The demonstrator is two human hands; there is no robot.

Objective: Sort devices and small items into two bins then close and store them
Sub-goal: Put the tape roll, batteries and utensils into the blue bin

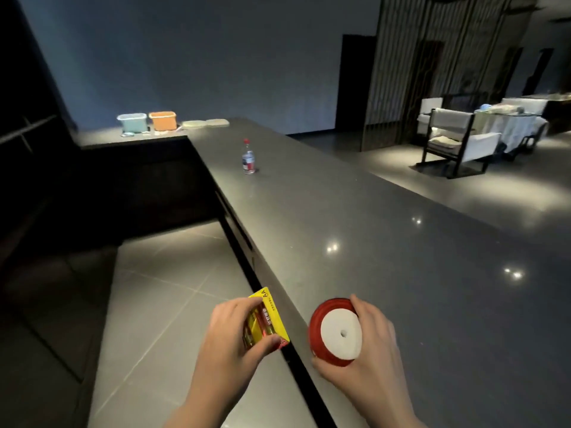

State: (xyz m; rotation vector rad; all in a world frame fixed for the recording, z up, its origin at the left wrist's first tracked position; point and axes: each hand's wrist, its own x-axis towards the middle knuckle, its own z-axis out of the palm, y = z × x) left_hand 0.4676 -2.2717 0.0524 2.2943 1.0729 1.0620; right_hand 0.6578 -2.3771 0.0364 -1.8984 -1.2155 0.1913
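Observation:
My left hand (pixel 230 338) grips a yellow pack of AA batteries (pixel 268 319), held over the floor just left of the counter's near edge. My right hand (pixel 367 341) holds a red ribbon spool (pixel 336 332) with a white cardboard face, just above the counter. Far off at the counter's back left corner stand two open bins, a light blue bin (pixel 133 122) and an orange bin (pixel 162 120) side by side. Two pale lids (pixel 205 122) lie flat to the right of them. A few small items lie in front of the bins, too small to name.
The long dark grey counter (pixel 370 227) runs from me to the bins. A water bottle with a red cap (pixel 248 159) stands on it midway. A tiled floor strip (pixel 160 304) lies to the left. White armchairs (pixel 457 137) and a slatted screen (pixel 432 57) stand at the right.

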